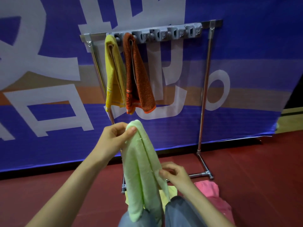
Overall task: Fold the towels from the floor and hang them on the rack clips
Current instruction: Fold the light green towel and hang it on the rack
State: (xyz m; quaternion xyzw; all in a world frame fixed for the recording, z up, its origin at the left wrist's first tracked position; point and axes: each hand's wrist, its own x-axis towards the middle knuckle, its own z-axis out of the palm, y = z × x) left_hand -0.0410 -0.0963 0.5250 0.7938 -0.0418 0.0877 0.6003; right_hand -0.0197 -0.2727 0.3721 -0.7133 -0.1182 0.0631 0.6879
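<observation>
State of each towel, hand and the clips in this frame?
Green towel: folded, held up by both hands.
Left hand: pinches its top.
Right hand: pinches its edge lower down.
Yellow towel: hanging from a clip.
Orange towel: hanging from the next clip.
Other clips: empty.
Pink towel: crumpled on floor.
Pale yellow towel: on floor, partly hidden.

Soft, fairly dim indoor light falls evenly from above. It leaves a thin dark band of shadow where the banner [49, 128] meets the floor [262, 161], and bright streaks of glare along the poles of the rack [204, 89]. The wide lens slants the rack's top bar and bends straight lines toward the edges, the far right edge sinks into darkness, and detail is slightly soft throughout, so the pile of the green towel [139, 169] looks smeared.
</observation>
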